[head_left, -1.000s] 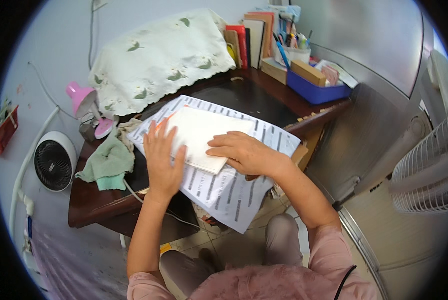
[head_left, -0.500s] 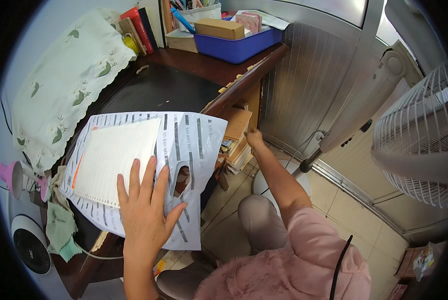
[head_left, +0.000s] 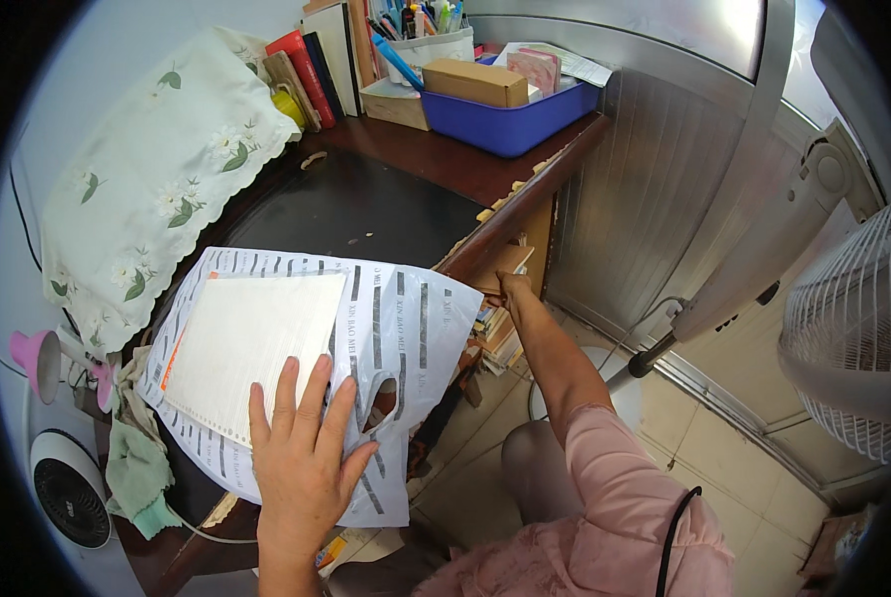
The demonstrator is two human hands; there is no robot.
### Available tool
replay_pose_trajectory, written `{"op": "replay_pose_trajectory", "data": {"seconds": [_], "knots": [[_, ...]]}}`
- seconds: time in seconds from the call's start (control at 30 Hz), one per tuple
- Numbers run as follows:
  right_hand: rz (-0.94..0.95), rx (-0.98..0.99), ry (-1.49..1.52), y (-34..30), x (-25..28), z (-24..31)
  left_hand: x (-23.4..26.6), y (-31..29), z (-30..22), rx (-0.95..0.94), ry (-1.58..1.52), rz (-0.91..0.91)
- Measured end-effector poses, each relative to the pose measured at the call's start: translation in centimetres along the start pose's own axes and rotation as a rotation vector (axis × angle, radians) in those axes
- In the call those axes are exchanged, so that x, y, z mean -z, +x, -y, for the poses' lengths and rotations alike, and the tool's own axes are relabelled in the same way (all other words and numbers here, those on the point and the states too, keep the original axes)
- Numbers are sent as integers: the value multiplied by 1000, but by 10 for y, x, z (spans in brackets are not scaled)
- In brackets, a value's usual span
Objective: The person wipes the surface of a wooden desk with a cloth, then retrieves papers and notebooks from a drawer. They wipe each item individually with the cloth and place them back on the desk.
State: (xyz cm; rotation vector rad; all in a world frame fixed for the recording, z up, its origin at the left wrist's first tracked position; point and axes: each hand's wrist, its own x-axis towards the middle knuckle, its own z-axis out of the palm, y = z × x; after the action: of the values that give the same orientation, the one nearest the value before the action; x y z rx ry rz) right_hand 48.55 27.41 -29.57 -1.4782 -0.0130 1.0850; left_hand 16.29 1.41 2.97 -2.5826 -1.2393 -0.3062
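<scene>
My left hand (head_left: 301, 448) lies flat, fingers spread, over the lower edge of a white pad of hole-punched paper (head_left: 256, 338). An orange strip shows along the pad's left side. Beneath it spreads a white plastic bag (head_left: 416, 328) with grey printed bars and a cut-out handle, hanging past the desk edge. My right arm reaches out beside the desk, and my right hand (head_left: 513, 287) is closed at the near edge of a brown-covered book (head_left: 505, 264) on top of a stack. Some of its fingertips are hidden.
The dark desk (head_left: 366, 194) has a chipped edge. At its back stand a blue tray (head_left: 510, 124) with a cardboard box (head_left: 475, 82), a pen holder (head_left: 431, 48) and upright books (head_left: 311, 75). An embroidered cloth (head_left: 157, 179) drapes at left. A fan (head_left: 849, 338) stands at right.
The whole view has shifted, so the desk sits lower and further right. My right hand has moved inward onto the brown book. My left hand stays flat on the pad.
</scene>
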Motion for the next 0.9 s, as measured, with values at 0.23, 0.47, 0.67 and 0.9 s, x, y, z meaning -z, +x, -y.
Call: {"op": "replay_pose_trajectory", "data": {"seconds": [0.23,0.47,0.67,0.9], "knots": [[31,432,79,44,45,11,-7,15,-8,-90,-34,-55],[145,724,104,-167,110,81,1,-3,-1,-49,-10,-88],[88,1020,75,-297,149,78,1,-7,3,-74,-47,-149],[89,1351,73,-403,157,68,-3,-9,4,-84,-97,-192]]}}
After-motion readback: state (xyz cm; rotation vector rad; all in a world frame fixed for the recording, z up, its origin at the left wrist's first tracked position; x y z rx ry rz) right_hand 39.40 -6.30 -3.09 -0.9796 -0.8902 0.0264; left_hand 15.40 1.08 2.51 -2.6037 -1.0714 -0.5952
